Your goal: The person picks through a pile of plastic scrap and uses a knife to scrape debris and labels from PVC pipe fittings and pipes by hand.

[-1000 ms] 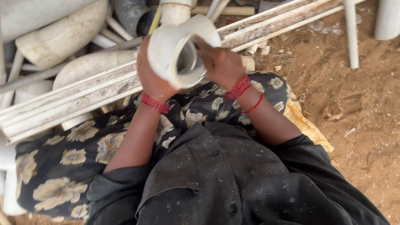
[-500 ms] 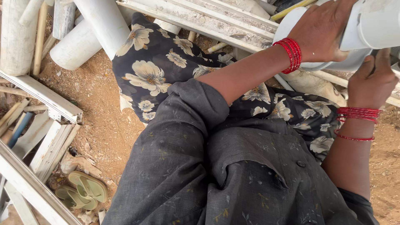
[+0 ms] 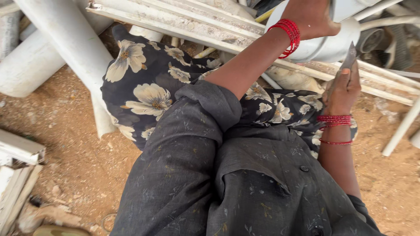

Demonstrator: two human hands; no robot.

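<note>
The white pipe fitting [image 3: 328, 41] now sits up at the top right over the long white strips [image 3: 210, 26], the left hand [image 3: 313, 17] clenched on it, the right hand [image 3: 345, 85] gripping a thin blade [image 3: 350, 57] just beneath.

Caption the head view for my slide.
Left hand grips a white pipe fitting; right hand holds a small blade beside it.

Top: dark grey shirt [image 3: 245, 183], faint speckled print, buttoned, sleeves pushed up.
Lower garment: black cloth [image 3: 148, 91] with cream flowers.
Wrists: red bangles [image 3: 288, 36] left, red bangles [image 3: 334, 120] right.
</note>
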